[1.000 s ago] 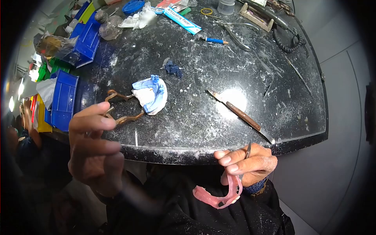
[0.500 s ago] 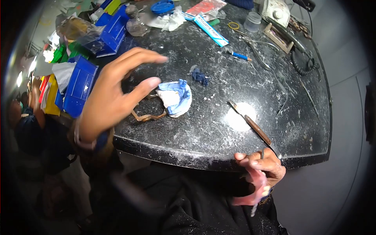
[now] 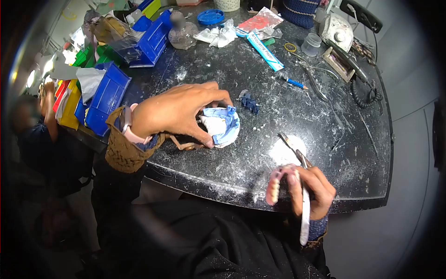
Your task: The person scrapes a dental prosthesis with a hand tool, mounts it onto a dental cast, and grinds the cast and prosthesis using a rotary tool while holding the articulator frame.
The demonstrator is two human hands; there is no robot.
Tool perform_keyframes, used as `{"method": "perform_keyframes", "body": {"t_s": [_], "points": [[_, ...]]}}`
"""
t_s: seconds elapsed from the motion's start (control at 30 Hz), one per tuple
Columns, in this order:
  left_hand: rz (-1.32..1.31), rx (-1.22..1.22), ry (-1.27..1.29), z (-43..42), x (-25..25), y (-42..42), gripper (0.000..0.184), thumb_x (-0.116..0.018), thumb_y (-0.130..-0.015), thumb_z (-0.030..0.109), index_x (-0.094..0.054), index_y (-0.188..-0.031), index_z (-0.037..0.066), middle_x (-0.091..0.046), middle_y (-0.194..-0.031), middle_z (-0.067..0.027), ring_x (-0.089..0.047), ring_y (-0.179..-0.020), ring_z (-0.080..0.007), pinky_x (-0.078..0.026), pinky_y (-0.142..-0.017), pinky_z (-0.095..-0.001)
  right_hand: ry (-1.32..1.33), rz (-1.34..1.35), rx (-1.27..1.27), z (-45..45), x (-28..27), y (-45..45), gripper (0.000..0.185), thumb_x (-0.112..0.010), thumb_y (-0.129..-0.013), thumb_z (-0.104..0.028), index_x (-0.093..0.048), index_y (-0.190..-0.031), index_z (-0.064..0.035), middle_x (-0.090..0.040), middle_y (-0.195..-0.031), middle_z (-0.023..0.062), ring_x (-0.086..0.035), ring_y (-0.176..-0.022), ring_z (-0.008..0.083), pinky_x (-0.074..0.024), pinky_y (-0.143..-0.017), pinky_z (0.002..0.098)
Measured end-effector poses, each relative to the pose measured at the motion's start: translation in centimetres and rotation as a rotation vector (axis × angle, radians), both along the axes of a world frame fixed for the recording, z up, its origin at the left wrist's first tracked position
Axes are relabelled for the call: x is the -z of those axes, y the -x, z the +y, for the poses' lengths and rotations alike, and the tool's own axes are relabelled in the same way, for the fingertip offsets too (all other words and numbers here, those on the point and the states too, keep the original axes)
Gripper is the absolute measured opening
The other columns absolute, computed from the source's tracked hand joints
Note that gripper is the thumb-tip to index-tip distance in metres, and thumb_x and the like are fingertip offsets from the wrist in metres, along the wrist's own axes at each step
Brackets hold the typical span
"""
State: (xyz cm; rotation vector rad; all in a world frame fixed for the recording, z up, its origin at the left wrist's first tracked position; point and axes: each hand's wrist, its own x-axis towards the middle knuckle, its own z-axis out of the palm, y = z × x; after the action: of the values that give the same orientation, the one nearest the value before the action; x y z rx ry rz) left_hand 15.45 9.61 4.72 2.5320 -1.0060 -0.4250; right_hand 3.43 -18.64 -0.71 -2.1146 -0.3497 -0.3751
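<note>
My left hand (image 3: 181, 114) reaches over a white plaster dental cast (image 3: 226, 137) with a blue layer on top. Its thumb touches the near side and its fingers curl round the far side. In my right hand (image 3: 313, 190), thumb and fingers pinch a denture (image 3: 274, 188) with a pink base and a row of teeth. The same hand also keeps a slim metal instrument (image 3: 305, 223), its pale handle pointing down; I cannot tell its working tip. Partly under my left wrist is a brownish metal frame (image 3: 183, 144). Crumpled dark blue scraps (image 3: 249, 103) lie beyond the cast.
A brown-handled knife (image 3: 289, 143) lies across a bright light spot. Farther back are a blue pencil (image 3: 295, 83), pliers (image 3: 316, 81), an Articulating Paper packet (image 3: 265, 52) and a corded handpiece (image 3: 346, 58). Blue bins (image 3: 107, 100) stand left; another person (image 3: 39, 125) is beyond them.
My left hand has come down and closed round the cast. My right hand has risen over the table edge, turning the denture so its teeth show.
</note>
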Motion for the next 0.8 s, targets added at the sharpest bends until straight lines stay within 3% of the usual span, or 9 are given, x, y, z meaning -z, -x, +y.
{"method": "perform_keyframes", "body": {"t_s": [0.23,0.3,0.37,0.47,0.53,0.57,0.67,0.73,0.8], "points": [[-0.083,-0.155,0.06,-0.5,-0.1,2.5,0.06,-0.082,-0.054,0.024,-0.053,-0.102,0.005,-0.054,-0.099,-0.009,-0.054,-0.097,-0.0278,-0.043,-0.083,-0.0363,0.313,-0.209,0.263,-3.5,-1.5,-1.5,0.038,-0.076,-0.07,-0.016,-0.064,-0.103,-0.0018,-0.059,-0.081,0.01,-0.058,-0.065,0.0178,-0.0472,-0.056,0.0278],[0.007,-0.265,0.147,-0.7,0.0,3.4,0.061,-0.083,-0.054,0.014,-0.05,-0.103,0.003,-0.054,-0.099,-0.0097,-0.056,-0.094,-0.023,-0.045,-0.081,-0.0333,0.454,-0.096,0.424,-5.6,-1.9,-1.8,0.035,-0.072,-0.073,-0.015,-0.064,-0.106,-0.0059,-0.058,-0.082,0.0104,-0.06,-0.069,0.0191,-0.0468,-0.057,0.0288],[0.234,-0.415,0.334,-0.6,0.5,4.3,0.063,-0.084,-0.054,0.007,-0.047,-0.105,0.003,-0.054,-0.098,-0.0101,-0.057,-0.093,-0.02,-0.046,-0.08,-0.0313,0.606,-0.102,0.437,-8.3,-0.8,-2.3,0.038,-0.066,-0.077,-0.005,-0.061,-0.114,-0.0097,-0.058,-0.087,0.0103,-0.061,-0.07,0.0201,-0.0482,-0.06,0.0314],[0.197,-0.51,0.543,-0.7,1.5,5.9,0.059,-0.082,-0.059,0.007,-0.044,-0.104,0.003,-0.059,-0.097,-0.0123,-0.06,-0.088,-0.019,-0.046,-0.077,-0.032,0.678,0.043,0.541,-9.0,-0.6,-2.9,0.05,-0.057,-0.076,0.007,-0.056,-0.122,-0.012,-0.056,-0.098,0.0129,-0.062,-0.081,0.0235,-0.0496,-0.067,0.034],[0.04,-0.543,0.588,-0.5,2.2,6.6,0.047,-0.078,-0.068,0.006,-0.048,-0.104,0.001,-0.062,-0.094,-0.0102,-0.06,-0.078,-0.0124,-0.049,-0.066,-0.0286,0.672,-0.112,0.573,-8.6,-0.7,-3.0,0.058,-0.052,-0.073,0.012,-0.054,-0.126,-0.0137,-0.054,-0.104,0.0148,-0.059,-0.089,0.0255,-0.0489,-0.073,0.0358],[0.189,-0.632,0.632,-0.6,1.7,7.0,0.043,-0.076,-0.07,0.006,-0.05,-0.104,0.0,-0.063,-0.092,-0.0095,-0.06,-0.076,-0.0108,-0.049,-0.062,-0.0263,0.667,-0.19,0.588,-8.1,-0.9,-3.1,0.063,-0.05,-0.072,0.015,-0.052,-0.127,-0.0146,-0.053,-0.108,0.0158,-0.058,-0.094,0.0265,-0.0486,-0.076,0.0366],[0.475,-0.777,0.799,-0.9,0.3,8.5,0.024,-0.068,-0.079,0.005,-0.059,-0.099,-0.004,-0.065,-0.084,-0.006,-0.059,-0.065,-0.0041,-0.046,-0.046,-0.0169,0.42,-0.293,0.224,-3.8,-2.8,-2.2,0.04,-0.06,-0.07,0.008,-0.063,-0.107,-0.0067,-0.054,-0.108,0.0172,-0.053,-0.096,0.0304,-0.0444,-0.083,0.0369],[0.569,-0.768,0.892,-1.3,0.1,9.7,0.029,-0.07,-0.077,0.004,-0.057,-0.102,-0.003,-0.065,-0.088,-0.0067,-0.059,-0.069,-0.0053,-0.048,-0.049,-0.0185,0.472,-0.2,-0.053,-1.1,-2.4,-1.8,0.034,-0.07,-0.069,-0.005,-0.064,-0.103,-0.0087,-0.059,-0.103,0.0104,-0.054,-0.095,0.0273,-0.0436,-0.081,0.0372],[0.591,-0.775,0.964,-2.2,0.0,11.0,0.036,-0.072,-0.074,0.004,-0.055,-0.105,-0.002,-0.064,-0.091,-0.0074,-0.06,-0.071,-0.0056,-0.049,-0.05,-0.0183,0.483,-0.149,-0.065,0.8,-1.1,-2.1,0.032,-0.07,-0.069,-0.009,-0.065,-0.1,-0.01,-0.061,-0.101,0.0029,-0.055,-0.094,0.0221,-0.042,-0.081,0.034]]}}
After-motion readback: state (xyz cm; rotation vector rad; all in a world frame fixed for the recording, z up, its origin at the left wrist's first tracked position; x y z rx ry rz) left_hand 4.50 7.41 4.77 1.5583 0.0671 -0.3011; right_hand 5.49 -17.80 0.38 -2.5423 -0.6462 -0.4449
